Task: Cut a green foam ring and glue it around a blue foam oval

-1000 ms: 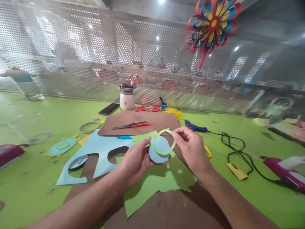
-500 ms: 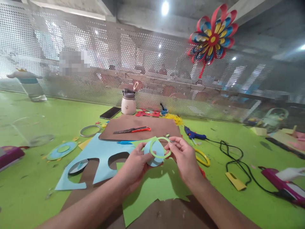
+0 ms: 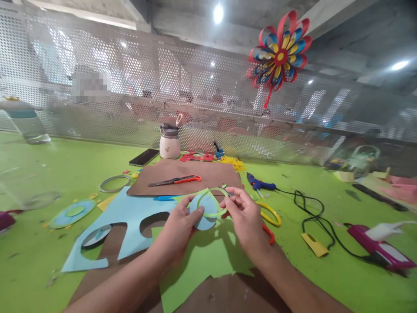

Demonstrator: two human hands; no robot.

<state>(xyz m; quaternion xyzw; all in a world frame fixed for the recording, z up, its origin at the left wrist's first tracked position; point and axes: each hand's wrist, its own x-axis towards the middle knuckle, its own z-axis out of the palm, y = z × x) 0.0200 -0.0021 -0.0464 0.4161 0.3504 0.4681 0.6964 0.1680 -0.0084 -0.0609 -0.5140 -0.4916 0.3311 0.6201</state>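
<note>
In my left hand [image 3: 177, 221] is a light-blue paper disc [image 3: 206, 222], gripped near its left edge with the thumb on top. A thin green paper ring [image 3: 212, 214] overlaps the disc's right part, and my right hand [image 3: 243, 217] pinches the ring's right side. A small green scrap [image 3: 224, 186] shows just above the right fingertips. Beneath both hands lies a green paper sheet [image 3: 185, 274] with a jagged lower edge. To the left is a light-blue sheet [image 3: 127, 213] with round cut-outs, and a blue pen [image 3: 164, 198] rests at its top edge.
A brown board [image 3: 182, 167] carries a dark-bladed tool with an orange-red handle [image 3: 192, 179]. Rightward are a blue glue gun [image 3: 260, 182], a yellow ring [image 3: 272, 213], a red loop [image 3: 269, 234] and a purple power strip [image 3: 378, 245]. Behind stand a jar [image 3: 170, 145] and a phone [image 3: 143, 157].
The view has turned slightly right, so everything sits further left. Both hands still hold the blue disc and green ring, with little change between them.
</note>
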